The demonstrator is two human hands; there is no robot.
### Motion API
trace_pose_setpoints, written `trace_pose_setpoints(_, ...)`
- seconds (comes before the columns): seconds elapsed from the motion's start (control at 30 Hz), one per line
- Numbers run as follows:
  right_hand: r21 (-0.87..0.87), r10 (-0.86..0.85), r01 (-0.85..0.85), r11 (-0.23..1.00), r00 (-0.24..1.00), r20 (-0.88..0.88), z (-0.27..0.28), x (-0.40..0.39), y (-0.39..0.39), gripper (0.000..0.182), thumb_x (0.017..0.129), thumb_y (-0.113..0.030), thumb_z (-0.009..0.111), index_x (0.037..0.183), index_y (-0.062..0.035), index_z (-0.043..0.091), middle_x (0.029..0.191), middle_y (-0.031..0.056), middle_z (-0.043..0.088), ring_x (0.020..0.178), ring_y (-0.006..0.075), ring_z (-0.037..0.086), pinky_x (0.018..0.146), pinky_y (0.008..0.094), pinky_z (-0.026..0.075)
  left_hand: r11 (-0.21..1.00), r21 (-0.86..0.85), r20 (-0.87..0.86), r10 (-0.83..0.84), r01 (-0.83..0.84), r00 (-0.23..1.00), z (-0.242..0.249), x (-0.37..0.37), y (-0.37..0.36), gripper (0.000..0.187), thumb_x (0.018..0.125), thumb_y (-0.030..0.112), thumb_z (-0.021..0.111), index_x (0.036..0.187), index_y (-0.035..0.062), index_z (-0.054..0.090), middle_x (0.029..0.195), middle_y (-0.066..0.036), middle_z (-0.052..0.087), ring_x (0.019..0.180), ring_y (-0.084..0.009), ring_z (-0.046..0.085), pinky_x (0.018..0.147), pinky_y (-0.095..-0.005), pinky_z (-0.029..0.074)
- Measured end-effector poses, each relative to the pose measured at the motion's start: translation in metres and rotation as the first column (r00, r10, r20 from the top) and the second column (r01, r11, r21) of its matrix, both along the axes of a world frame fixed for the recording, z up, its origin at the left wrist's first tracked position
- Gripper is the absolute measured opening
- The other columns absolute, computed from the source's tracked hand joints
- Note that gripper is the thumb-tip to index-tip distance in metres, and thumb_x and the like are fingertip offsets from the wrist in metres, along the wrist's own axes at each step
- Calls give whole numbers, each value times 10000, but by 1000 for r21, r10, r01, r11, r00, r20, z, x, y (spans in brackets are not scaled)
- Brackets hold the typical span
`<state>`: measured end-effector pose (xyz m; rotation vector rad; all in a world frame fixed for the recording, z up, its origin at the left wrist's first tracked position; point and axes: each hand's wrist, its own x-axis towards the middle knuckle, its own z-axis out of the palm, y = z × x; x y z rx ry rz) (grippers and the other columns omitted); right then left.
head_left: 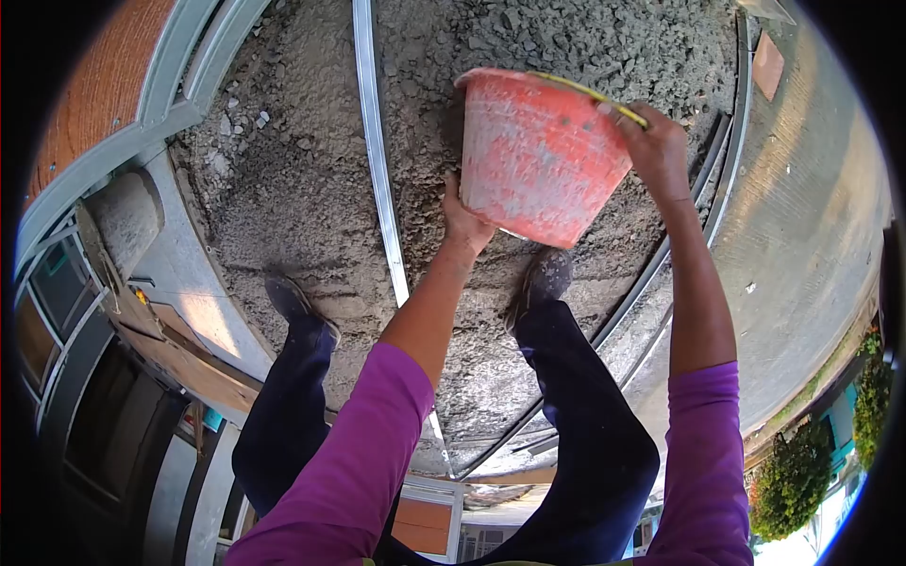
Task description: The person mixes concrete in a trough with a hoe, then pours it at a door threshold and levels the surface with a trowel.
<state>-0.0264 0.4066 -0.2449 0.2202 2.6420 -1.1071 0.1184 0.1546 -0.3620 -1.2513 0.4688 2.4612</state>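
Note:
A red bucket (543,156), smeared with grey cement, is tilted in front of me with its mouth facing away. My right hand (659,149) is closed around its rim and yellow handle (590,91) at the upper right. Low on the bucket's left side, near its base, my left hand (464,219) grips it, fingers partly hidden behind. What is inside the bucket cannot be seen. Beyond it lies rough wet concrete (576,38), lumpy and dark grey.
A long metal strip (376,141) runs over the concrete left of the bucket. Metal edging (722,179) borders the right side, with pavement (802,217) past it. My shoes (545,283) stand in the mix. An orange-panelled frame (104,85) is at upper left.

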Motion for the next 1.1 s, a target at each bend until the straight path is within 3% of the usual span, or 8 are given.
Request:
trace_pose_setpoints(0.3,-139,-207,258,956,930,303,-40,-115,50,633,824,-581,747,971,33,709,848,118,703,789,195,671,760,327,527,852,-475,39,-228,219,973,127,-80,25,890,960,756,258,1486,51,393,1402,-151,543,1278,-280,541,1038,-438,458)
trace_pose_setpoints(0.47,-457,-383,429,780,903,194,31,-56,33,637,851,-520,751,1049,80,670,954,124,699,856,206,663,804,328,531,34,-984,114,-635,176,764,255,-144,-15,580,1043,547,388,1123,57,688,765,-111,619,769,-210,631,703,-372,505)
trace_pose_setpoints(0.63,-710,-567,602,365,749,343,9,24,-19,687,861,-500,750,1116,126,627,1059,147,681,920,216,649,848,334,526,-226,-970,103,-718,-91,689,327,-161,-31,503,1041,483,440,1148,59,689,763,-155,633,766,-235,643,705,-416,505)
trace_pose_setpoints(0.7,-590,-603,767,250,600,525,-78,56,-41,708,865,-492,750,1143,144,610,1101,156,674,945,220,644,866,336,525,-403,-901,150,-633,-158,759,249,-141,-48,499,1038,464,446,1176,50,687,864,-174,672,840,-260,667,774,-424,516)
trace_pose_setpoints(0.77,-390,-654,889,239,444,612,-158,89,-57,730,869,-484,750,1170,162,592,1143,165,666,971,224,638,883,338,523,-38,-928,321,-585,370,745,126,-117,-80,523,1030,475,459,1199,31,676,984,-184,680,962,-300,670,840,-436,516)
trace_pose_setpoints(0.87,-414,-685,886,208,434,585,-89,76,-74,713,902,-448,727,1215,169,554,1186,176,645,1039,252,632,920,386,521,178,-954,58,-676,239,735,155,-134,-83,548,1025,496,464,1237,29,658,1076,-200,674,1052,-338,646,890,-455,503)
trace_pose_setpoints(0.97,-745,-591,636,200,685,426,-22,58,-76,651,916,-420,722,1225,129,560,1158,165,659,1023,241,645,908,374,531,30,-997,-74,-683,-74,727,253,-142,-60,503,1007,472,530,1253,52,655,1095,-197,643,1083,-334,572,963,-450,436)
trace_pose_setpoints(1.1,-745,-573,633,210,698,430,6,80,-81,649,917,-427,718,1222,124,561,1158,159,662,1022,234,647,909,367,531,-166,-916,-163,-678,-366,717,274,-111,-46,465,982,447,591,1255,78,664,1118,-188,611,1088,-328,513,999,-438,387)
